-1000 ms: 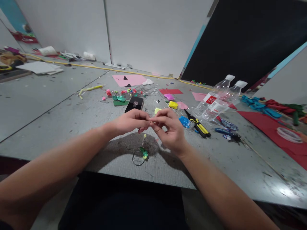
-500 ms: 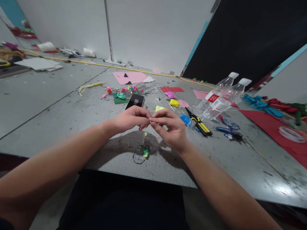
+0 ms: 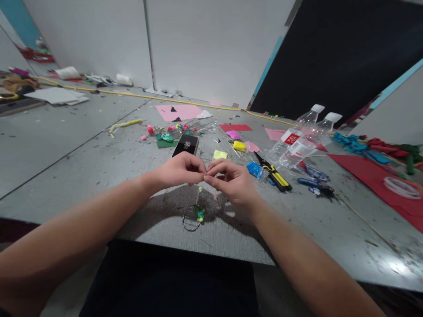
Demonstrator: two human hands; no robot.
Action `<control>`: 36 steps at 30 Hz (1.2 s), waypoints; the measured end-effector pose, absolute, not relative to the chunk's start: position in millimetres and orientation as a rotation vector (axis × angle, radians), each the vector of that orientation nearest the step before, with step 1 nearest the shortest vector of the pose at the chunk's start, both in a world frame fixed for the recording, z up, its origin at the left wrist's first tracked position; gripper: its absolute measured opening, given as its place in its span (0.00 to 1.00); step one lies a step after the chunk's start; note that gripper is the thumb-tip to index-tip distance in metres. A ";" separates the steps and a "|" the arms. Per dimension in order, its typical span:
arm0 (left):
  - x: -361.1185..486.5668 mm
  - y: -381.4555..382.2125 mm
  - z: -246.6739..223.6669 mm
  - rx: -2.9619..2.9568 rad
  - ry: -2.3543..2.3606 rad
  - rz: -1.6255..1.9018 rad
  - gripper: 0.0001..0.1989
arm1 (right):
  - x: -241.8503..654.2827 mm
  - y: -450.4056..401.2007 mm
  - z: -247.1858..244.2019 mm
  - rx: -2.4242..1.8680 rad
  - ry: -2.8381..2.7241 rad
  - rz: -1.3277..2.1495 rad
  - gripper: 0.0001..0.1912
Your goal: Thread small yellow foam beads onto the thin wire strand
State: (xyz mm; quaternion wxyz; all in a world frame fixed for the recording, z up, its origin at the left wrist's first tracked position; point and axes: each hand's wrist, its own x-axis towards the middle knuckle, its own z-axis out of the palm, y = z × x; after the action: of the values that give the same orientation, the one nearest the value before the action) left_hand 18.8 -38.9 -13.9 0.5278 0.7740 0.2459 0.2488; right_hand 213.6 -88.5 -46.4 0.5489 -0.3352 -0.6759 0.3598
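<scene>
My left hand (image 3: 180, 169) and my right hand (image 3: 233, 178) meet over the grey table, fingertips pinched together. Whatever lies between the fingertips is too small or hidden to make out. Just below them on the tabletop lies a small wire loop (image 3: 191, 222) with green and pale yellow bits (image 3: 200, 212) on its stem. A black phone (image 3: 186, 145) rests flat behind my left hand. Beyond my right hand are a pale yellow clay piece (image 3: 220, 154) and a blue clay packet (image 3: 254, 169).
Black and yellow pliers (image 3: 277, 176) lie to the right, with two clear plastic bottles (image 3: 297, 143) standing behind them. Several wire stems with coloured blobs (image 3: 178, 128) lie past the phone. Red sheets (image 3: 360, 174) cover the right side. A yellow cord (image 3: 132, 91) runs along the back.
Both hands stay pinched together, with the fingers shifted slightly and my right thumb now nearer the left fingertips. The whole view has tilted a little, so the scene sits slightly lower.
</scene>
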 end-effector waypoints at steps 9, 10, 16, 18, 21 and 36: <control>17.8 -37.1 -18.3 1.978 0.578 0.596 0.06 | 215.0 -87.2 -43.9 -0.951 -1.430 1.374 0.20; 17.9 -37.1 -18.1 1.986 0.576 0.592 0.06 | 215.2 -87.5 -43.7 -0.952 -1.426 1.384 0.19; 19.3 -41.0 -8.6 1.944 0.593 0.602 0.12 | 219.5 -87.2 -44.6 -0.833 -1.424 1.494 0.19; 18.6 -40.6 -5.8 1.937 0.610 0.623 0.14 | 220.7 -86.4 -44.6 -0.806 -1.400 1.516 0.19; 15.9 -36.0 -5.7 1.939 0.663 0.664 0.14 | 220.7 -86.0 -42.9 -0.767 -1.320 1.541 0.18; 13.2 -18.8 -18.2 1.983 0.884 0.665 0.12 | 224.2 -76.8 -43.3 -1.072 -1.504 1.087 0.13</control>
State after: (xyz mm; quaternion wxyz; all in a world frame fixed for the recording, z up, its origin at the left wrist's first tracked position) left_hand 13.2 -18.8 -18.2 0.4217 0.7918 0.3531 0.2657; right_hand 224.2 -76.8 -43.3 0.4786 -0.4393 -0.6162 0.4453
